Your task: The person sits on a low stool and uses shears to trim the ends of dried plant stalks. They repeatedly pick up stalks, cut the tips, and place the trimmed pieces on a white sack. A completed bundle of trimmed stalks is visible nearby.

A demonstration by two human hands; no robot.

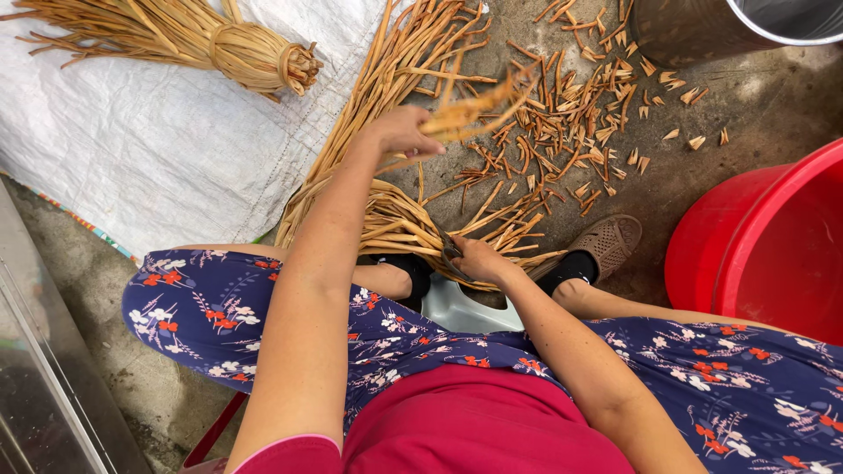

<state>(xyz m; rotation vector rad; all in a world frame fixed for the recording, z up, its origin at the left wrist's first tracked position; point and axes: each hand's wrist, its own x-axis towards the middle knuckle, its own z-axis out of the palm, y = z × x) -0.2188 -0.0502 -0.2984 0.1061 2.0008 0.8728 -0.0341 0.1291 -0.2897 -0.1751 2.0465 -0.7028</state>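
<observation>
Above the long heap of tan strips [386,219], my left hand [399,132] grips a blurred strip bunch [470,110]; my right hand [479,259] clasps a small blade [450,250], so trimming seems underway, another cut next.

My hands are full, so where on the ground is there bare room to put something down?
Bare spots: the white sack below the tied bundle, and concrete between the metal pot and red tub. The middle is crowded with strips and offcuts.
</observation>
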